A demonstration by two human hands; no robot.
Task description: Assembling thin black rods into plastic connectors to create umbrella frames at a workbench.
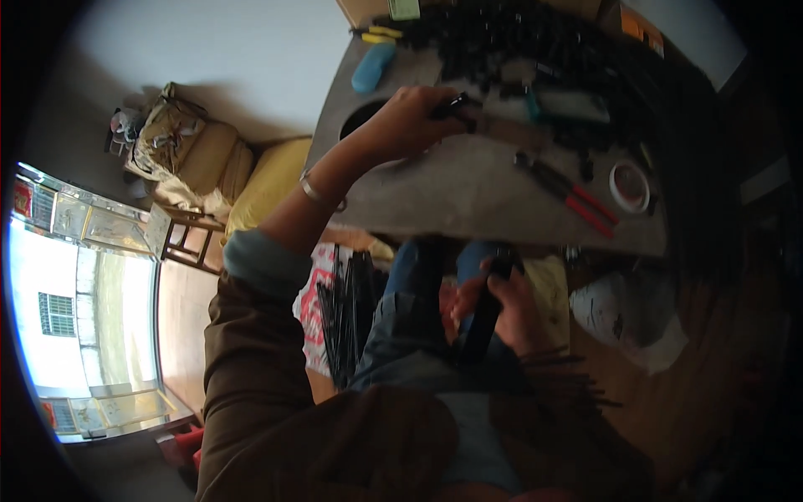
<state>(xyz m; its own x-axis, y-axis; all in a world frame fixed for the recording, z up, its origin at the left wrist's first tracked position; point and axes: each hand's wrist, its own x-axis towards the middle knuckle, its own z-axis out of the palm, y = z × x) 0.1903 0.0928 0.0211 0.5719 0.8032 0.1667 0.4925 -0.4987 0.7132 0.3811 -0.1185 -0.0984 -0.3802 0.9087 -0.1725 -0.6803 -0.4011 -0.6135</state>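
Note:
My left hand point(414, 121) reaches over the table point(418, 201), its fingers closed on a small black piece point(456, 105). What kind of part it is, I cannot make out. Lower down, at my lap, my right hand point(512, 303) grips a long dark flat strip point(478, 326), blurred and partly in shadow. A dark round thing point(358, 119) lies partly hidden behind my left forearm. To the right of my left hand, pliers with red handles point(585, 205) rest on the table. Beyond them sits a green-rimmed box point(569, 107).
A heap of small black parts point(519, 42) covers the table's far side. A blue case point(373, 69) and a yellow-handled tool point(381, 33) lie far left, a round white-rimmed container point(629, 186) right. Black strips point(347, 301) stand beside my leg; a white plastic bag point(623, 314) is right.

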